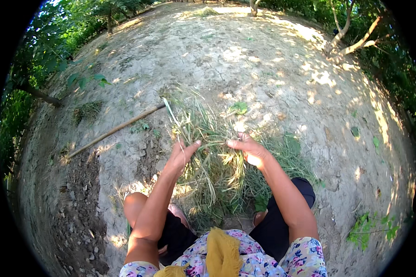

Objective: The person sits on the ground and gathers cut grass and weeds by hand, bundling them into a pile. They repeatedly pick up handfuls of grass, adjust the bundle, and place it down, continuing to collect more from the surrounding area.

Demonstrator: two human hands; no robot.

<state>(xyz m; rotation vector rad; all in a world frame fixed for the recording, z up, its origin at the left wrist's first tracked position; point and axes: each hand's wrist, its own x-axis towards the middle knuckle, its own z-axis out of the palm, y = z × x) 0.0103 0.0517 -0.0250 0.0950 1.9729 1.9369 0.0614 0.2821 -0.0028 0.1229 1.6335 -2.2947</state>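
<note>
Between my knees lies a loose heap of cut grass [222,187], green mixed with straw-coloured stems. My left hand [183,154] grips a bunch of long grass [194,126] just above the heap, its thumb pointing up and to the right. Facing it, my right hand [248,147] is closed around more stems, which run across between the two hands and hang down below. Grass hides some of the fingers on both hands. More green grass [291,159] spreads past my right forearm.
A long wooden handle [116,130] lies on dry cracked soil at the left, its upper end by the grass. Dug, crumbly earth [79,214] is at lower left. A leafy sprig [372,228] lies at right. Tree trunks [343,41] stand at upper right.
</note>
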